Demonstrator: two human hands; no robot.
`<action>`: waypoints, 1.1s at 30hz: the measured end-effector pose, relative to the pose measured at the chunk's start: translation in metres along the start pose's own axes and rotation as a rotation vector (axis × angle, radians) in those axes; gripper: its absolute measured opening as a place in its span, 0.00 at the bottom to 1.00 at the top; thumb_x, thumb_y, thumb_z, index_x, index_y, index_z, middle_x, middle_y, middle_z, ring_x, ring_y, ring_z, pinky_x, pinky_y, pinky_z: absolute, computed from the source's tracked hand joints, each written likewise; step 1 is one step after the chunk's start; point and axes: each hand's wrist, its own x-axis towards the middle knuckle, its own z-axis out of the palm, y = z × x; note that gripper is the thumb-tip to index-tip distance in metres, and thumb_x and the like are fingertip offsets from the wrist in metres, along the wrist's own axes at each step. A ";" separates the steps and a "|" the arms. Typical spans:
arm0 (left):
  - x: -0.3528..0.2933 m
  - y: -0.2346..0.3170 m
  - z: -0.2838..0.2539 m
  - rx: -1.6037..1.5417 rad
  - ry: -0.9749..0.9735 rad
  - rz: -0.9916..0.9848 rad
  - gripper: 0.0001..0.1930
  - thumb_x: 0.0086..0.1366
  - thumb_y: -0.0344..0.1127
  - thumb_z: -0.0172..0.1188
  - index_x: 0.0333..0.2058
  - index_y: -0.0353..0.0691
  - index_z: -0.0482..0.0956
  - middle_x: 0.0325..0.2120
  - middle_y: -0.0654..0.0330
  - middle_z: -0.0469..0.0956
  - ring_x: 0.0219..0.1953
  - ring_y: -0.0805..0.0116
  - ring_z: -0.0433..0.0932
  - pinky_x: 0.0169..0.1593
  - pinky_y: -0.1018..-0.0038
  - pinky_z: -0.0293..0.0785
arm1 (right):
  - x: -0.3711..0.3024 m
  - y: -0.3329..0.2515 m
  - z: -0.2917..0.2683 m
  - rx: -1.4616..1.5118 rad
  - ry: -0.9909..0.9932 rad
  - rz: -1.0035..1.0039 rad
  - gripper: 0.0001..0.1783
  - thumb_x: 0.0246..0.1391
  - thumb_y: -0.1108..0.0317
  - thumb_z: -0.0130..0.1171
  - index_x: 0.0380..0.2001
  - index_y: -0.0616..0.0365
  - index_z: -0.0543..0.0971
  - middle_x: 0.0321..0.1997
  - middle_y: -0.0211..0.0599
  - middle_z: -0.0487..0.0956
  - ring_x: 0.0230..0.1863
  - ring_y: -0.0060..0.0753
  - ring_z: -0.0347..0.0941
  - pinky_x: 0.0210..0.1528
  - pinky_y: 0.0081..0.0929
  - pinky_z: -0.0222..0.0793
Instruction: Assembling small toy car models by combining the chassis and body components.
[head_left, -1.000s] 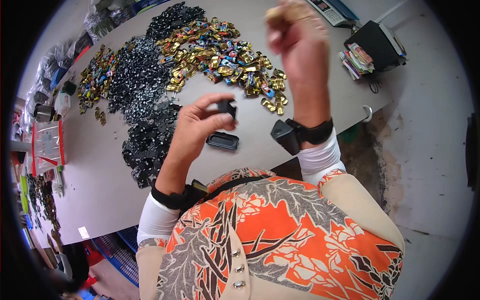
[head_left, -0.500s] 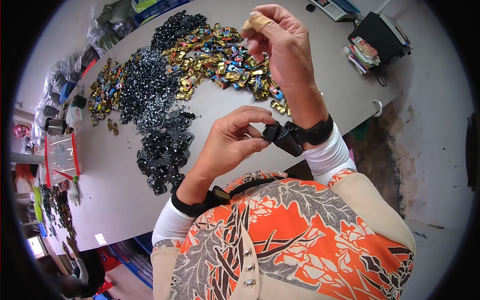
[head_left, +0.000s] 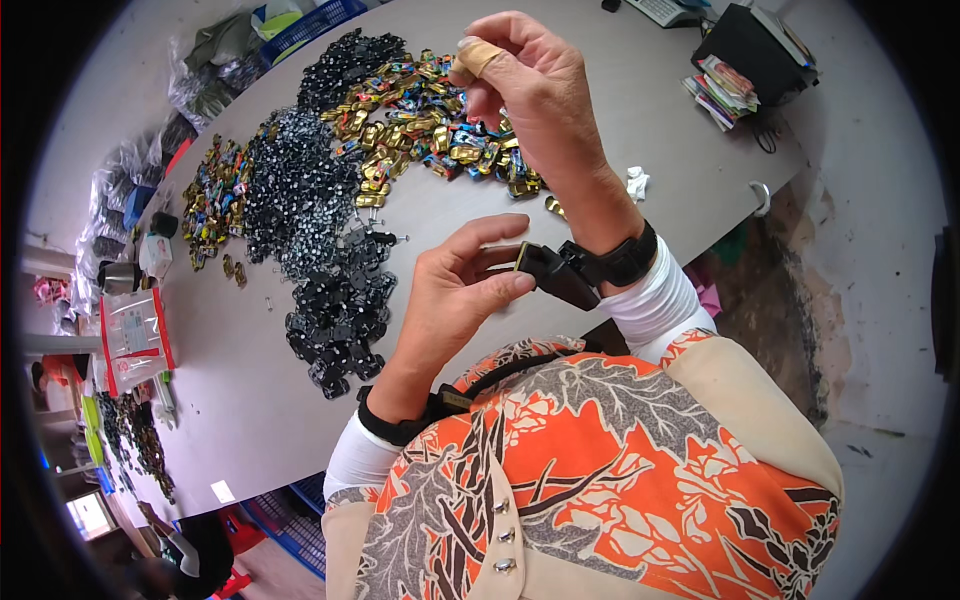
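Note:
My right hand (head_left: 540, 90) is raised above the table with its fingers loosely curled. The taped thumb meets the index fingertip, and nothing shows between them. A black wrist strap (head_left: 625, 262) circles my right wrist and carries a small black box-shaped device (head_left: 558, 276). My left hand (head_left: 455, 275) is beside that device, thumb tip at its edge and index finger lifted apart from it. Another black strap (head_left: 395, 425) goes round my left wrist. Beyond my hands lie golden and coloured toy car bodies (head_left: 400, 125) and black toy car bases (head_left: 340, 320).
Small dark and clear parts (head_left: 300, 180) form a heap at the left. A red-edged clear bag (head_left: 135, 335) lies at the left edge. Crumpled white tissue (head_left: 637, 183) sits right of my right wrist. A black holder (head_left: 755, 60) with papers stands far right. Another person (head_left: 195, 550) is at lower left.
My left index finger has lifted off the black device. My right hand has shifted slightly left, and the tissue behind it has come into view.

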 end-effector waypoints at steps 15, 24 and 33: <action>0.016 -0.026 -0.011 -0.068 -0.193 -0.112 0.19 0.54 0.29 0.64 0.46 0.35 0.75 0.36 0.60 0.79 0.33 0.74 0.77 0.35 0.79 0.74 | 0.009 0.008 0.004 -0.158 -0.193 0.077 0.11 0.54 0.65 0.55 0.35 0.62 0.76 0.24 0.30 0.76 0.18 0.10 0.68 0.16 0.09 0.60; 0.020 -0.025 -0.007 -0.488 -0.340 -0.277 0.28 0.60 0.38 0.57 0.58 0.38 0.62 0.56 0.52 0.64 0.50 0.56 0.72 0.42 0.56 0.78 | 0.012 -0.006 0.016 -0.033 -0.275 0.100 0.09 0.53 0.66 0.56 0.33 0.61 0.76 0.23 0.27 0.76 0.19 0.10 0.68 0.18 0.09 0.62; 0.025 -0.024 -0.003 -0.720 -0.432 -0.363 0.36 0.57 0.40 0.58 0.61 0.36 0.52 0.56 0.47 0.62 0.52 0.42 0.69 0.50 0.45 0.69 | 0.009 -0.009 0.037 -0.206 -0.366 -0.158 0.08 0.51 0.70 0.57 0.32 0.64 0.75 0.19 0.22 0.69 0.21 0.13 0.62 0.23 0.17 0.60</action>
